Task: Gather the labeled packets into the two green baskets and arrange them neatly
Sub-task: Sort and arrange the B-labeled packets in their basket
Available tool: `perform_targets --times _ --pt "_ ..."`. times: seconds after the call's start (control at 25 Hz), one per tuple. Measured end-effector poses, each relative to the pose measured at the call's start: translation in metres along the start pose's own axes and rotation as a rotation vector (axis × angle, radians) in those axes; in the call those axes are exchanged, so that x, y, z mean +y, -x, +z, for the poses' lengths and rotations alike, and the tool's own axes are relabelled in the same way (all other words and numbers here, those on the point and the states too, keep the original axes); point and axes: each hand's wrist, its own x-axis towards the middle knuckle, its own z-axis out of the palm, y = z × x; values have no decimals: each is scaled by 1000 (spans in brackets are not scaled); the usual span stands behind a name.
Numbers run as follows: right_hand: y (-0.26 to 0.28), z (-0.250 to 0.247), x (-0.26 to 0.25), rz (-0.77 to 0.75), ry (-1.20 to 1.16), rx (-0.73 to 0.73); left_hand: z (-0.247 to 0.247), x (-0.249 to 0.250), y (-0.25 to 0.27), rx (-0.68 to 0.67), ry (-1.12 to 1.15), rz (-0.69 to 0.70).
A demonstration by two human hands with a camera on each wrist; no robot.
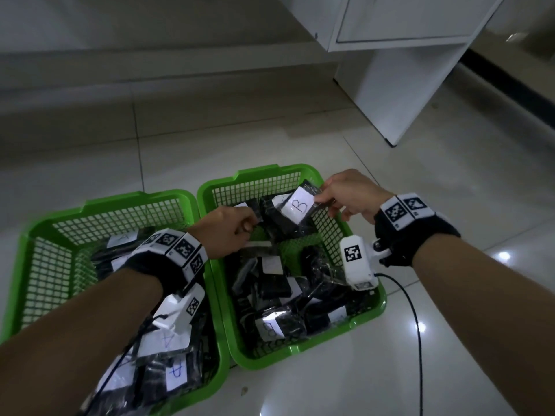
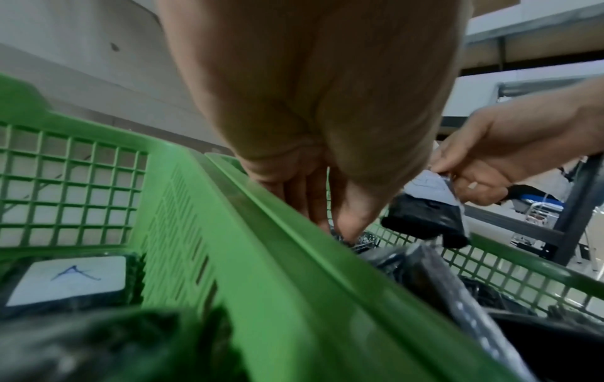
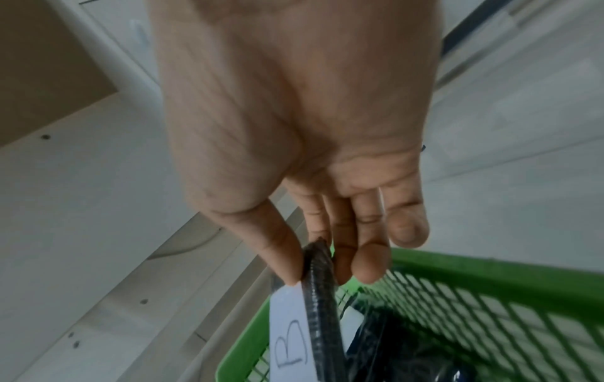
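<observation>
Over right basket [image 1: 365, 321]: right hand [image 1: 350, 195] pinches B packet [image 1: 292, 213] by edge; left hand [image 1: 229, 231] curled, seemingly gripping another packet inside. Lower B upright against far wall, label outward.

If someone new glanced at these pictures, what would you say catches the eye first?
Two bright green baskets side by side on the pale tiled floor, the left basket holding A packets, the right basket B packets. Above the right one, the right hand pinches a black packet labelled B, while the left hand reaches into that basket.
</observation>
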Motion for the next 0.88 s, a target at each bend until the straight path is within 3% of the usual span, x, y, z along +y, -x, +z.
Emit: perform_targets --times 0.2,0.48,0.64,0.72,0.88 --pt "-4 25 -6 -9 -186 85 -7 5 -3 184 69 8" --pt "4 59 -24 -39 -379 -175 -26 -5 -11 359 -282 53" --pt "0 74 -22 -23 -364 -276 -36 -16 -4 312 -373 103" --pt "1 85 -21 -39 -111 -254 -36 -16 0 304 -393 74" --pt "5 113 -11 -226 677 -294 -31 -21 2 352 -305 -22"
